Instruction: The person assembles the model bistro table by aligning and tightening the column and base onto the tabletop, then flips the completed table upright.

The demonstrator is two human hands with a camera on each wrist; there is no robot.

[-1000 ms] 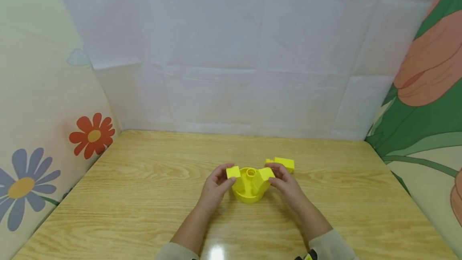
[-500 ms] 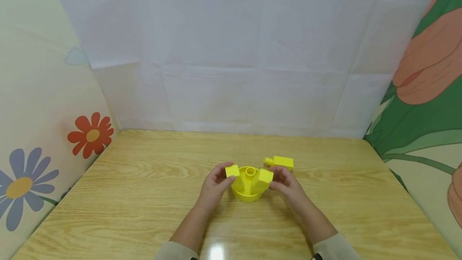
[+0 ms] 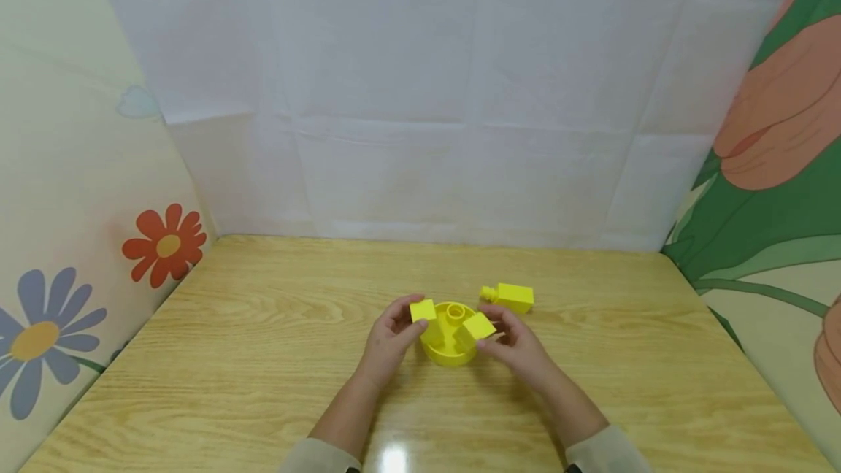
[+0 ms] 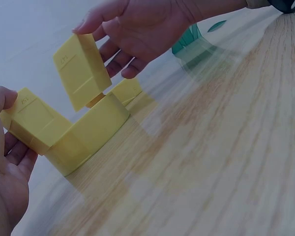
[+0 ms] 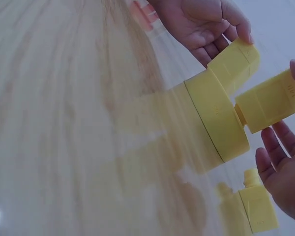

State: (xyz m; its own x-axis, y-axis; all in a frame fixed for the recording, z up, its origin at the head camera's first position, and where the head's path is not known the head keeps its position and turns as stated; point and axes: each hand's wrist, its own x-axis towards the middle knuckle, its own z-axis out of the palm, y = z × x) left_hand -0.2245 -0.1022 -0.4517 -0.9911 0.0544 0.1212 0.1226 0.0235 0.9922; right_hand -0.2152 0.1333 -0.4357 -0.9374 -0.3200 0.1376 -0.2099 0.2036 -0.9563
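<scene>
A round yellow base (image 3: pixel 450 360) with a raised rim and a ring-shaped socket (image 3: pixel 455 312) stands on the table between both hands. My left hand (image 3: pixel 388 345) holds a yellow bottle-shaped block (image 3: pixel 424 316) at the base's left side; it leans outward in the left wrist view. On the right, my right hand (image 3: pixel 525 349) pinches a similar block (image 3: pixel 477 328) near its top, thumb on the near side and fingers on the far side. That block tilts, its narrow neck (image 5: pixel 241 115) pointing down at the base. Whether the neck sits in a socket is hidden.
A third yellow bottle-shaped block (image 3: pixel 515 298) lies on its side just beyond the right hand, its knobbed neck facing left. The wooden table (image 3: pixel 296 298) ends at a white cloth backdrop (image 3: pixel 427 130). Flower-printed panels (image 3: pixel 59 166) flank both sides.
The right block has turned and shifted slightly left over the base, and the right hand moved left with it. The left hand and its block stay nearly still.
</scene>
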